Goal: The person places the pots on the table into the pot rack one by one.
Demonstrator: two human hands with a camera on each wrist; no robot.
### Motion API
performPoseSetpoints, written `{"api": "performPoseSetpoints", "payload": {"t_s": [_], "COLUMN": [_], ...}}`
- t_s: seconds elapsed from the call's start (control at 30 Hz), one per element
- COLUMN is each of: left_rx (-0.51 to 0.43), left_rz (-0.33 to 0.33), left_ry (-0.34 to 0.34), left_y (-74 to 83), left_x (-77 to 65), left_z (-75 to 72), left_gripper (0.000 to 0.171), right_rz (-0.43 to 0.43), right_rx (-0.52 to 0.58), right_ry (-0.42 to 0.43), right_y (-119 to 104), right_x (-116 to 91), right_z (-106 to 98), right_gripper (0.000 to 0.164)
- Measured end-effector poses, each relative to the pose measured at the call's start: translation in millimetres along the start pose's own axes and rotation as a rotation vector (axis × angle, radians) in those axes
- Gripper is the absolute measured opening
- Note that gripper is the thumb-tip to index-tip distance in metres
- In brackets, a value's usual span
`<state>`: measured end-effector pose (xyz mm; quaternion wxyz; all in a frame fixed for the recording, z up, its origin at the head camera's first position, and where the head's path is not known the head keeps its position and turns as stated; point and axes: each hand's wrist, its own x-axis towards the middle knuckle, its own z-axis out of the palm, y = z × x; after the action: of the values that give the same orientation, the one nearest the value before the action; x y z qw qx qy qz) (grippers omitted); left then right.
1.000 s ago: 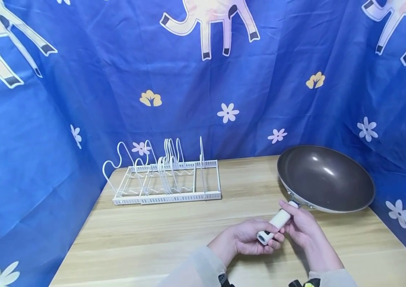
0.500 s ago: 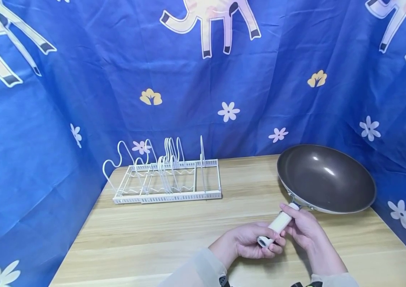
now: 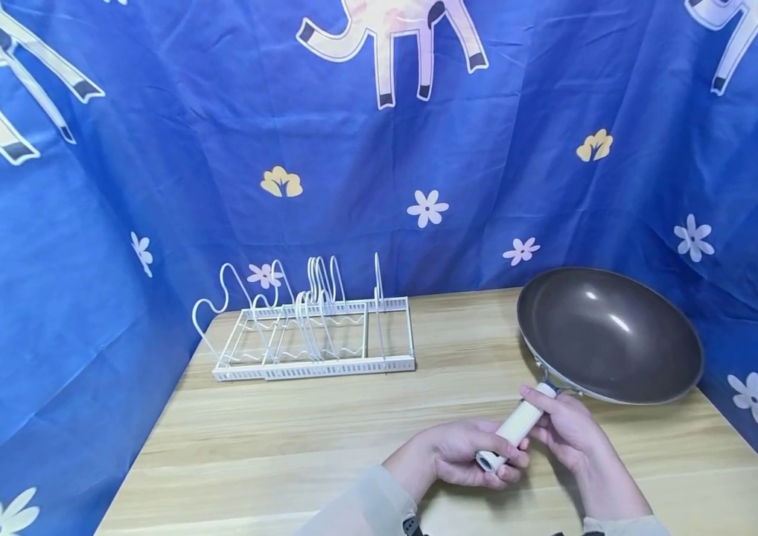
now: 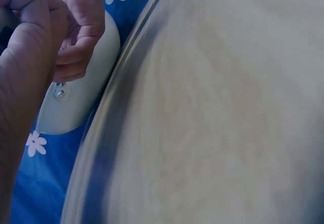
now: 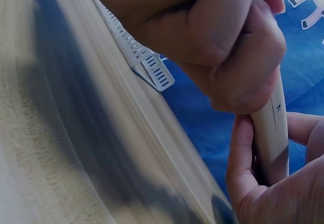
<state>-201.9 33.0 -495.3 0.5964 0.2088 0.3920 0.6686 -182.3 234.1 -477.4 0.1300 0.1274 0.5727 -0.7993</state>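
One left hand (image 3: pixel 465 452), one right hand (image 3: pixel 569 433), both gripping one pan handle (image 3: pixel 518 425), one rack (image 3: pixel 332 368)

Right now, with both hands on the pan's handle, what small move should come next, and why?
Probably ease the pan left toward the white rack: the left hand and right hand grip its handle, and the rack stands apart, holding no pan.

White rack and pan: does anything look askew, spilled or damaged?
No spill or clear damage shows. The rack has unevenly spaced wire dividers: several bunched near the middle, one alone toward the right. The pan's handle bears a small dark mark in the right wrist view; I cannot tell whether it is damage.
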Motion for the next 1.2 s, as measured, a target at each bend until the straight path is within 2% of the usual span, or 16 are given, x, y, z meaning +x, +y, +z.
{"api": "performPoseSetpoints", "payload": {"t_s": [0.2, 0.33, 0.5, 0.73, 0.8, 1.0, 1.2], "left_rx": [0.055, 0.077, 0.098, 0.193, 0.228, 0.279, 0.307], "left_rz": [-0.035, -0.061, -0.053, -0.054, -0.060, -0.047, -0.036], "left_ry": [0.012, -0.012, 0.000, 0.115, 0.140, 0.144, 0.155], "left_y": [-1.7, -0.2, 1.8, 3.1, 2.1, -1.8, -4.3], "left_x": [-9.7, -16.3, -23.2, -30.6, -31.7, -35.6, -40.8], "left_z": [1.6, 3.8, 11.5, 21.3, 22.8, 23.5, 25.5], "left_gripper": [0.017, 0.017, 0.016, 0.015, 0.016, 0.018, 0.019], "right_rz": [-0.001, -0.005, -0.013, -0.021, -0.020, -0.045, -0.036], "right_rx": [-0.024, -0.044, -0.048, -0.040, -0.050, -0.105, -0.135], "right_ry": [-0.047, -0.057, -0.075, -0.180, -0.188, -0.189, -0.165], "right_y": [2.3, 2.9, 0.8, -1.5, -0.9, 1.1, 2.3], "right_x": [-4.6, -7.6, -10.8, -13.1, -13.2, -12.2, -13.1], "right_z": [3.9, 8.8, 13.6, 14.5, 14.9, 18.1, 25.5], "right_gripper": [0.025, 0.024, 0.022, 0.021, 0.022, 0.030, 0.048]}}
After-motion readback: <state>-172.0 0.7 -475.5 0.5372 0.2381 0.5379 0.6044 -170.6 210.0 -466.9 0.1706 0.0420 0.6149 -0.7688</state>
